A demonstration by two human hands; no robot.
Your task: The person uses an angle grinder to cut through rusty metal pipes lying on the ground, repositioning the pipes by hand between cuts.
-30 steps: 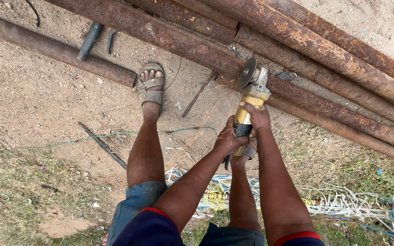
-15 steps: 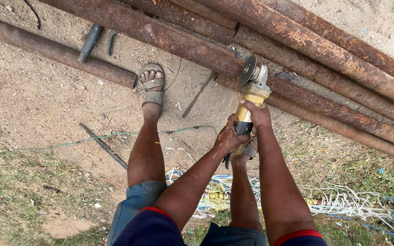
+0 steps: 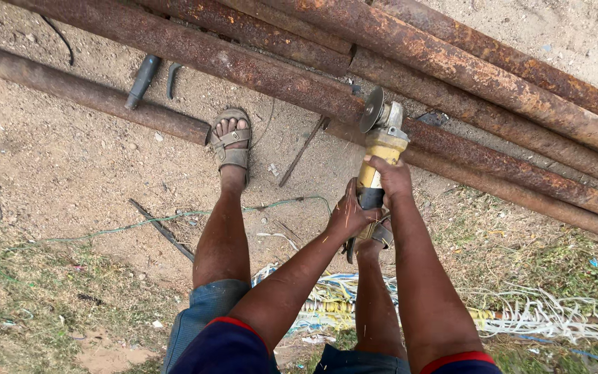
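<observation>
Keep both fists clamped, right hand [image 3: 389, 176] forward and left hand [image 3: 349, 215] rearward on the yellow angle grinder [image 3: 381, 142], easing its disc squarely onto the rusty pipe [image 3: 243, 66] at twelve o'clock.

1. Dry, sandy ground [image 3: 70, 159] is seen under flat daylight, strewn with small stones.
2. Sparse grass [image 3: 36, 305] is found along the lower edge.
3. A thin green wire [image 3: 140, 223] is laid across the dirt.
4. A tangle of pale cords [image 3: 548, 315] is heaped on the grass at the right.
</observation>
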